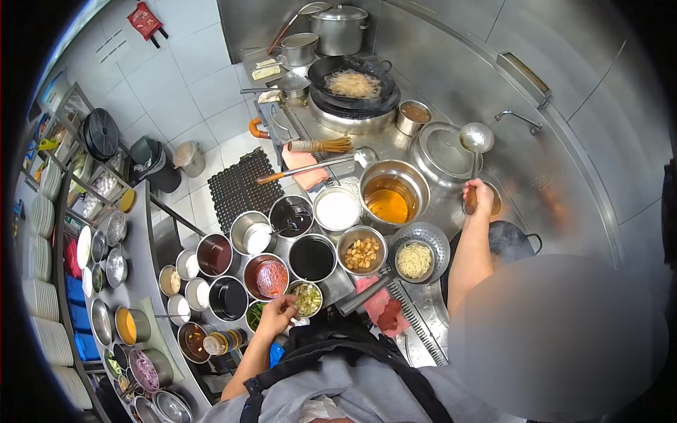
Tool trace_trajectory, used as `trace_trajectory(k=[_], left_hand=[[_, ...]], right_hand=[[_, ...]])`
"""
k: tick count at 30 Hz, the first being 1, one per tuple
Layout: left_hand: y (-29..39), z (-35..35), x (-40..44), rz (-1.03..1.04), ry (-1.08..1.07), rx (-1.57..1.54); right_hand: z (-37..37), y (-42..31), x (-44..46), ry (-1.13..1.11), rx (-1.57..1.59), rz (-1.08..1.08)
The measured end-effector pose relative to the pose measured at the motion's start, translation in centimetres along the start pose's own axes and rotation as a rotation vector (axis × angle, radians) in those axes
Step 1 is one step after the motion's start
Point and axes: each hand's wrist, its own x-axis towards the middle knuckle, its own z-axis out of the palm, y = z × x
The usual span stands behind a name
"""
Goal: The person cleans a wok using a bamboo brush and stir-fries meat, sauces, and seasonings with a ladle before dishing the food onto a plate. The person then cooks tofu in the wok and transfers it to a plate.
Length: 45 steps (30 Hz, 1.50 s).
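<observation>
Pots of black sauce (313, 259), red sauce (271, 277) and browned chunks (362, 253) are crowding the counter beyond the left hand (277, 315). Noodles (414, 261) are sitting in a strainer (438, 243) between the arms; the right forearm is partly blocking a wok (509, 238). The right hand (480, 198) is wrapping its fingers round the wooden handle of a ladle (477, 137), its bowl extending beyond the fingers. Left fingers are curling at the left edge of the chopped greens (307, 299); can't tell if pinching any. A jar (224, 342) is showing a label, writing too small to read.
</observation>
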Motion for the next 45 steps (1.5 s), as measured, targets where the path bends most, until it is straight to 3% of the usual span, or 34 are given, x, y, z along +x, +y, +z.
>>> trace_trajectory(k=[2,4,8,10,11,13,14,16,18,21,23,29,33,38,43,45], left_hand=[[0.4,0.3,1.4,0.029,-0.028,0.043],[0.9,0.2,2.8,0.244,-0.066,0.174],[3.0,-0.8,4.0,0.384,-0.071,0.267],[3.4,-1.3,3.8,0.359,-0.076,0.245],[3.5,-1.5,4.0,0.346,-0.062,0.211],[3.0,-1.7,4.0,0.337,-0.052,0.260],[2.8,-1.8,4.0,0.327,-0.045,0.262],[2.4,-2.0,3.8,0.354,-0.034,0.314],[2.5,-1.8,3.1,0.304,-0.021,0.264],[2.6,-1.5,2.4,0.250,0.011,0.202],[2.7,-1.2,1.6,0.234,0.036,0.268],[1.0,-0.8,0.3,0.252,0.067,0.282],[1.4,-0.6,-0.2,0.155,0.035,0.255],[3.3,-0.4,1.1,0.377,0.008,0.434],[5.8,-0.4,3.5,0.555,-0.061,0.371],[6.4,-0.4,4.7,0.567,-0.043,0.347]], right_hand=[[-0.2,0.5,-1.1,-0.029,0.082,0.013],[0.1,1.0,-2.7,-0.073,0.282,0.015],[1.0,3.1,-8.0,-0.008,0.448,-0.042],[0.3,4.6,-11.6,0.000,0.233,-0.093],[-0.9,5.6,-12.5,0.003,-0.080,-0.071],[-1.1,7.0,-15.8,0.079,-0.468,-0.271],[-1.1,7.5,-16.5,0.087,-0.468,-0.272],[-1.0,7.8,-16.9,0.364,-0.929,-0.458],[-2.2,7.7,-12.0,0.370,-0.944,-0.444],[-4.7,5.7,-0.5,0.290,-0.804,-0.251],[-3.5,0.8,1.2,0.085,-0.199,-0.042],[0.0,-2.2,2.8,0.020,0.075,0.037],[0.5,1.0,-0.3,-0.059,0.030,-0.002],[2.6,5.1,-10.1,-0.157,0.118,-0.003],[5.3,7.8,-22.0,-0.252,0.282,0.088],[5.7,8.0,-26.1,-0.499,0.221,0.169]])
